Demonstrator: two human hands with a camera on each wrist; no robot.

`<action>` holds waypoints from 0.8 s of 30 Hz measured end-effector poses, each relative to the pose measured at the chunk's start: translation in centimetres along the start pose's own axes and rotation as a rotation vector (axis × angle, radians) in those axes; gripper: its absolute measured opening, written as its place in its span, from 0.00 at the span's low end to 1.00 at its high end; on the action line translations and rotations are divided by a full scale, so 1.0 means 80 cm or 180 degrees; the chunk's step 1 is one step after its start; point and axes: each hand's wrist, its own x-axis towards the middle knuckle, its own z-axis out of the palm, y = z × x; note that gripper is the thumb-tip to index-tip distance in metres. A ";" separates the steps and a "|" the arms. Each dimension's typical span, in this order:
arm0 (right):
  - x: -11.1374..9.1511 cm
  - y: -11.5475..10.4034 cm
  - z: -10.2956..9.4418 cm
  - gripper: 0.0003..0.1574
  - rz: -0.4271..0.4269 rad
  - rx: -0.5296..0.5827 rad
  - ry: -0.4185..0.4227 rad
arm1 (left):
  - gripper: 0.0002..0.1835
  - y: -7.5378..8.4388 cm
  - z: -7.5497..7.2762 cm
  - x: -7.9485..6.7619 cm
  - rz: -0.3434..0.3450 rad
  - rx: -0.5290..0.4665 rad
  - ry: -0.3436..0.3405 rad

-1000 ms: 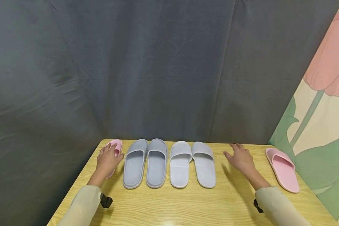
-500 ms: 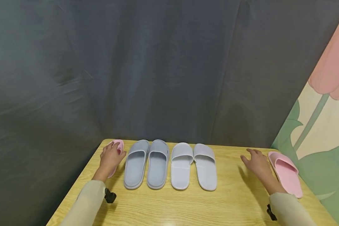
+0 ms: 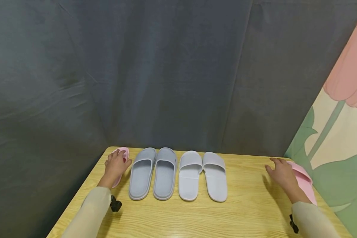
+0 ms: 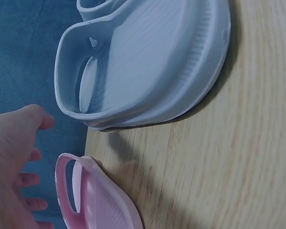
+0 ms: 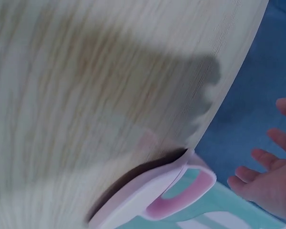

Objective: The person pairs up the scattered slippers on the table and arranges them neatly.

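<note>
Over the pink slipper (image 4: 109, 205) at the table's far left corner hovers my left hand (image 3: 116, 167), fingers spread and loosely bent, holding nothing. The left wrist view shows a gap between hand and slipper. My right hand (image 3: 284, 173) hangs above the other pink slipper (image 3: 305, 186) at the right edge, partly covering it in the head view. Its fingers are relaxed and apart from the slipper in the right wrist view. Between the hands stand two grey-blue slippers (image 3: 165, 178) side by side, then two pale grey-white slippers (image 3: 188, 181), all with toes toward the back.
Everything rests on a light wooden table (image 3: 172, 218). A dark grey curtain (image 3: 172, 72) hangs right behind its back edge. On the right rises a wall (image 3: 339, 158) painted with a pink tulip and green leaves.
My right hand has moved right, from beside the pale slippers to over the right pink slipper. My left hand has stayed above the left pink slipper.
</note>
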 end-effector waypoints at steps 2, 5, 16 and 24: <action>-0.001 0.007 0.001 0.32 0.0005 0.0004 0.0070 | 0.37 -0.002 0.001 0.000 -0.0018 0.0000 -0.0012; 0.001 0.017 -0.005 0.32 0.0056 -0.0001 0.0110 | 0.37 -0.002 0.002 0.004 -0.0031 -0.0006 -0.0003; 0.003 0.059 -0.011 0.38 0.0373 -0.0025 -0.0193 | 0.37 -0.002 0.007 0.014 -0.0147 -0.0133 -0.0005; 0.000 0.074 -0.015 0.47 0.0671 0.0121 -0.0368 | 0.38 -0.005 0.010 0.018 -0.0194 -0.0169 -0.0058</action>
